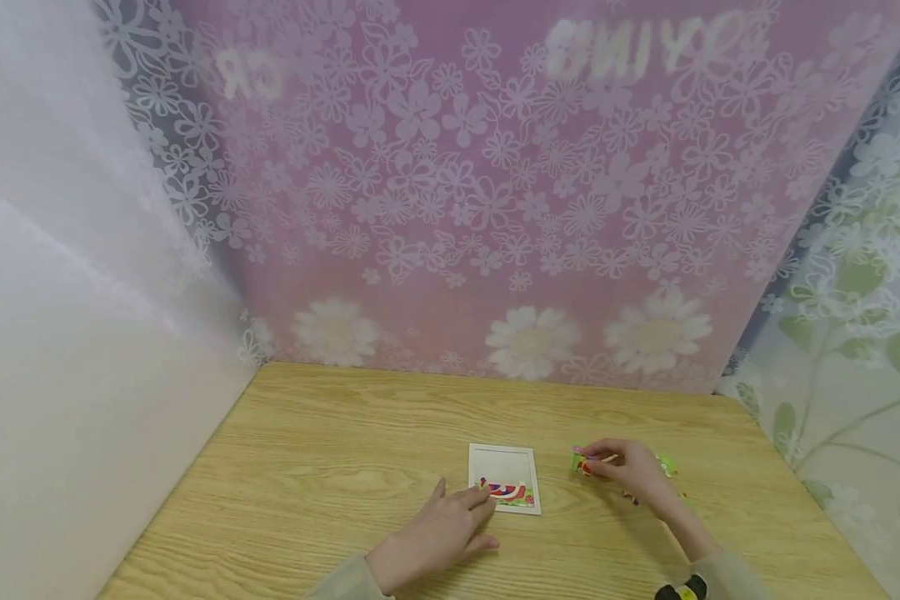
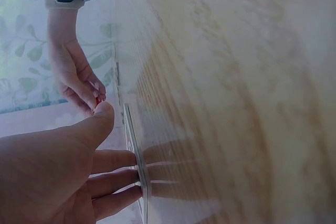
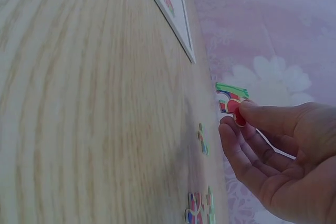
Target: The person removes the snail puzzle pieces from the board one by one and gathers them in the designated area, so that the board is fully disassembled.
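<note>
A white puzzle tray (image 1: pixel 501 451) lies on the wooden table, with brightly coloured pieces (image 1: pixel 512 493) filling its near end. My left hand (image 1: pixel 450 527) rests its straight fingers on the tray's near left side; the left wrist view shows the fingertips (image 2: pixel 128 195) touching its edge. To the right, my right hand (image 1: pixel 633 475) pinches a puzzle piece (image 3: pixel 229 98) between thumb and fingers, held above the table. That piece is green, red and blue, and the thumb hides part of it. Loose puzzle pieces (image 3: pixel 194 208) lie on the table below my right hand.
The wooden table (image 1: pixel 330 433) ends at a pink flowered backdrop (image 1: pixel 450 208). A pale wall (image 1: pixel 82 333) stands on the left, and a leaf-patterned sheet (image 1: pixel 855 400) on the right. A dark band with a yellow label (image 1: pixel 682 588) sits on the right wrist.
</note>
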`<state>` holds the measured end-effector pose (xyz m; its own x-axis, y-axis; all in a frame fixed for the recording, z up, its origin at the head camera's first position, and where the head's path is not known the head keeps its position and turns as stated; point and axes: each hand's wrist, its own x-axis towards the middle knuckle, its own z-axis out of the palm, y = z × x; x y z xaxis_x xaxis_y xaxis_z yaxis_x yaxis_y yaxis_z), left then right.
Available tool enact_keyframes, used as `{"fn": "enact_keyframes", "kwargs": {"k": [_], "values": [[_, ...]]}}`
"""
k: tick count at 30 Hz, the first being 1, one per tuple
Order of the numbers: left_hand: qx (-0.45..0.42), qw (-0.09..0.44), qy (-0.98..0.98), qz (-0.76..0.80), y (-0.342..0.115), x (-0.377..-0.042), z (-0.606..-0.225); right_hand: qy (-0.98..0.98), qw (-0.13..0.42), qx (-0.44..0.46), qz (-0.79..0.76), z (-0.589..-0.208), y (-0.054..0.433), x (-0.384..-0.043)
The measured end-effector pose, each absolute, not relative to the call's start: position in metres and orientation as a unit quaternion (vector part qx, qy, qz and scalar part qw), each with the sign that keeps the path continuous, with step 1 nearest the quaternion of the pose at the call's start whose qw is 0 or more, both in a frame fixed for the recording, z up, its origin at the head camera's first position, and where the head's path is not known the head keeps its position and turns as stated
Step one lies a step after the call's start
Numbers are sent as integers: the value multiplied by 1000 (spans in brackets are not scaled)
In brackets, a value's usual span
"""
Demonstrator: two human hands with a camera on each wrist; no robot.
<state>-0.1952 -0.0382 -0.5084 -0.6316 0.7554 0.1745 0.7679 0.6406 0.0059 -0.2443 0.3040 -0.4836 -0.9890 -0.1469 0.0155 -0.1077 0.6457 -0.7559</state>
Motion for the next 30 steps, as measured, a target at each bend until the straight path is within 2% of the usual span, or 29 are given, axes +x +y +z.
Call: {"fn": "enact_keyframes", "kwargs": {"k": [19, 30], "values": [[-423, 76, -902, -38, -38, -195, -506, 919, 45, -94, -381, -497, 313, -243], [-421, 72, -904, -38, -38, -194, -505, 940, 29, -74, -333, -501, 309, -248]]}}
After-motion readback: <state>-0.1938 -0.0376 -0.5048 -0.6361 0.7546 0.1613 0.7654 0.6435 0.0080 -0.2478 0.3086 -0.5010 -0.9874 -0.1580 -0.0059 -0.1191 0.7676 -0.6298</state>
